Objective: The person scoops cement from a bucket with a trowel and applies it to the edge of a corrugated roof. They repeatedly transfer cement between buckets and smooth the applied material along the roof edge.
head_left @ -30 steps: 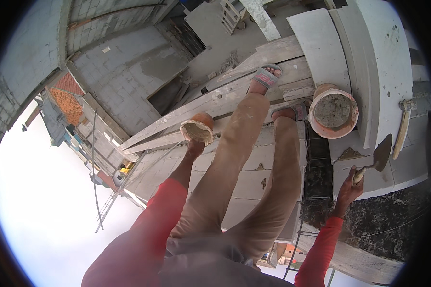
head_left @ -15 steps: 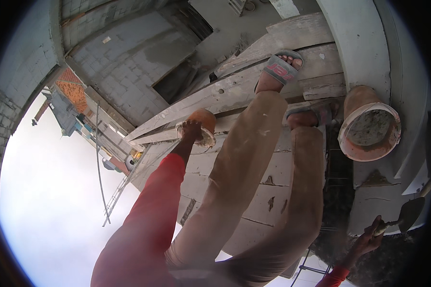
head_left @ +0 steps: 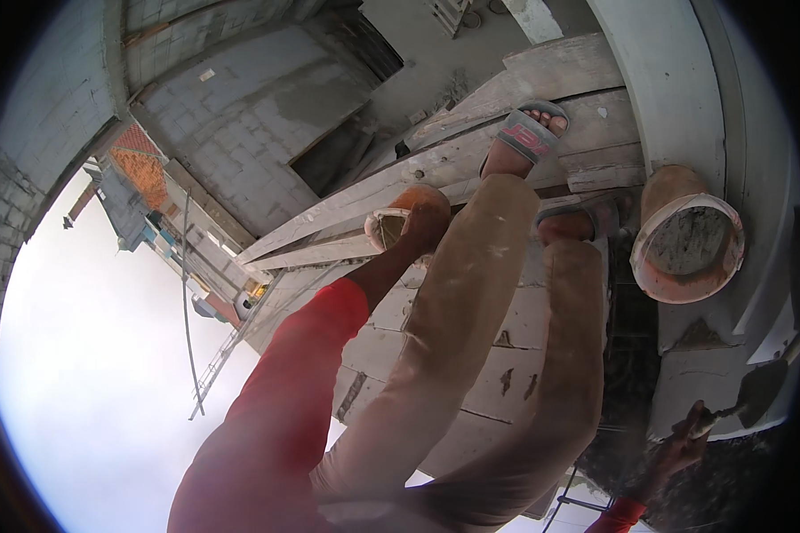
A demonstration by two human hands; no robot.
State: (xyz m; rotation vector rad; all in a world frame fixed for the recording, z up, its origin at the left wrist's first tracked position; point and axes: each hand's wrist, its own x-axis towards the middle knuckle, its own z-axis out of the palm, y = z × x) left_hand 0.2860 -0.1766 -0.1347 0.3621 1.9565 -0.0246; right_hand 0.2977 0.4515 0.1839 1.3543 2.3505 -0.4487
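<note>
My left hand (head_left: 422,233) grips the rim of a small orange bucket (head_left: 402,216) that sits on the wooden scaffold planks (head_left: 471,151) beside my left leg. At the lower right, my right hand (head_left: 682,444) is closed on the handle of a trowel (head_left: 756,391) whose blade carries grey mortar. A larger orange bucket (head_left: 684,240), smeared with mortar inside, stands on the planks by my right foot. My feet in sandals (head_left: 529,133) rest on the boards.
A white plastered wall band (head_left: 676,80) runs along the right. Grey block walls (head_left: 222,98) and a dark opening (head_left: 333,155) lie below the scaffold. Neighbouring buildings and a metal scaffold frame (head_left: 213,373) show far down at the left.
My left hand has closed on the small bucket's rim. My right hand with the trowel has dropped lower right. The view has tilted, so the large bucket sits lower.
</note>
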